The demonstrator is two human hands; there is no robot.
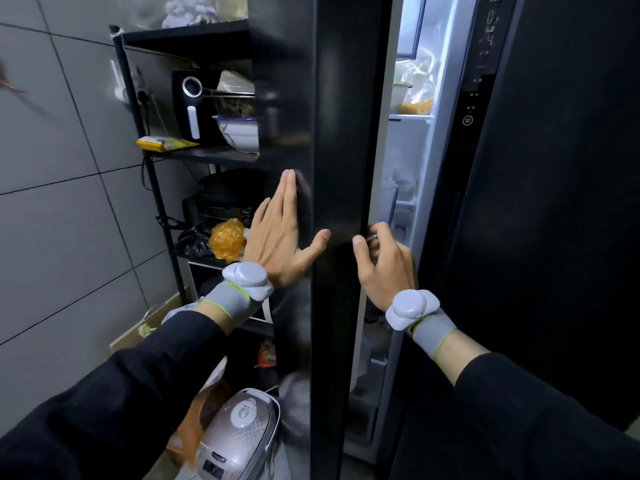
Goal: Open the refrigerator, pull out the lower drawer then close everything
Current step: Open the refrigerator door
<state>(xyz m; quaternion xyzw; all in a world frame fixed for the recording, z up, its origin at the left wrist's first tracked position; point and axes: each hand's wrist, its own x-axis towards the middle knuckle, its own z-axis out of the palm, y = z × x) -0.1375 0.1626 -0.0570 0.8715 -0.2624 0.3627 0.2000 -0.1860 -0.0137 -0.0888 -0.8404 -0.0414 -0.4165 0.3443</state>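
A black side-by-side refrigerator fills the right half of the head view. Its left door (341,140) stands partly ajar, blurred, with a narrow lit gap showing the interior shelves (410,116) and bagged food. My left hand (277,237) lies flat on the door's outer face, fingers straight and apart from the thumb. My right hand (384,261) curls around the door's inner edge at the gap. The right door (554,202) with its control panel is shut. The lower drawer is hidden behind the door and my right arm.
A black metal rack (152,188) stands left of the fridge, holding an air fryer (194,105), a bowl (239,129), pans and an orange bag (227,240). A rice cooker (242,434) sits on the floor below. A grey tiled wall (59,202) is on the left.
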